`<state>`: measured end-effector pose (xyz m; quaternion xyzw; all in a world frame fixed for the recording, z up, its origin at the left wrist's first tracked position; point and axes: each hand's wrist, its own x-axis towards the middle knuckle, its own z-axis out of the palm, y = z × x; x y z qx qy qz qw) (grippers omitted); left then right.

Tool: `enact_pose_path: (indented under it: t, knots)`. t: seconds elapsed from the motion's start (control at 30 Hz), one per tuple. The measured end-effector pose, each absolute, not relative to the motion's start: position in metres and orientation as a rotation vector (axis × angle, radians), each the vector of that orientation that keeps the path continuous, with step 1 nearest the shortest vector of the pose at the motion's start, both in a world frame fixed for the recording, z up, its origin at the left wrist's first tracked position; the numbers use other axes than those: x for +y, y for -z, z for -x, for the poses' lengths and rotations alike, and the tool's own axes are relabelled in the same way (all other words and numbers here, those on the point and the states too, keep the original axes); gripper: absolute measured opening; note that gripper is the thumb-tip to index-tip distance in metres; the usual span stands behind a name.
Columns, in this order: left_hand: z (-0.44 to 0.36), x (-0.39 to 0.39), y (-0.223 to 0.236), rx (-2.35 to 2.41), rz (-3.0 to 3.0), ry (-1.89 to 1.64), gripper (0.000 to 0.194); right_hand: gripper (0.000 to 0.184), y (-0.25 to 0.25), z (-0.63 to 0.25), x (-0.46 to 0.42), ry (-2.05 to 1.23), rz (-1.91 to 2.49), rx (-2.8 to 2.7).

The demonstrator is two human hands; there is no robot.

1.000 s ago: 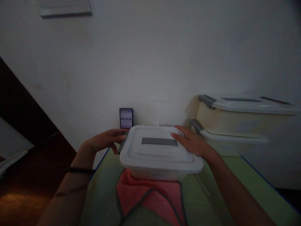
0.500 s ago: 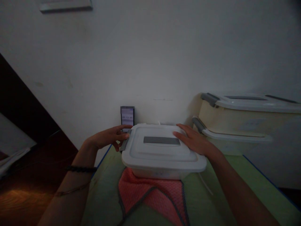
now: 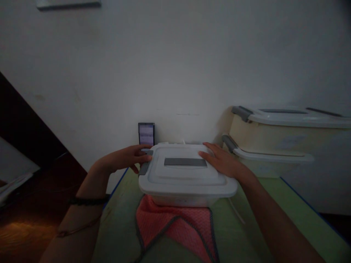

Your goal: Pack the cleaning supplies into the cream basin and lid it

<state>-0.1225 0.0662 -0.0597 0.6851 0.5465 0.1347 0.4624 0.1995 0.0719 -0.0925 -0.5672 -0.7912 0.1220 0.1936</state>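
A white plastic storage box with a closed lid and a grey strip on top sits on a green table, partly over a pink mesh cloth. My left hand is at the box's left end, fingers curled around its grey side latch. Over on the lid's right part my right hand lies flat, its fingers stretched out toward the strip.
Two larger cream boxes with grey latches are stacked at the right against the white wall. A phone stands upright against the wall behind the box. Dark wooden floor lies to the left of the table.
My left hand moved right from beside the box onto its left latch and closed on it. My right hand stayed on the lid.
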Motion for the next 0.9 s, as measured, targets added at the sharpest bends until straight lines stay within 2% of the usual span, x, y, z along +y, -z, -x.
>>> enact_pose_path:
  t: [0.1, 0.27, 0.43, 0.73, 0.9]
  knots:
    - [0.115, 0.062, 0.057, 1.448, -1.903, -0.290, 0.064, 0.066, 0.091, -0.197, 0.072, -0.365, 1.598, -2.225]
    - [0.085, 0.061, 0.061, 1.688, -2.342, -0.516, 0.071, 0.066, 0.084, -0.202, 0.069, -0.461, 1.588, -2.175]
    - [0.065, 0.064, 0.068, 1.676, -2.375, -0.348, 0.071, 0.058, 0.069, -0.227, 0.060, -0.607, 1.534, -2.214]
    - [0.064, 0.062, 0.067, 1.705, -2.394, -0.284, 0.071, 0.049, 0.064, -0.255, 0.061, -1.329, 1.398, -2.003]
    - [0.065, 0.062, 0.067, 1.691, -2.401, -0.254, 0.073, 0.044, 0.062, -0.261, 0.062, -1.464, 1.204, -2.095]
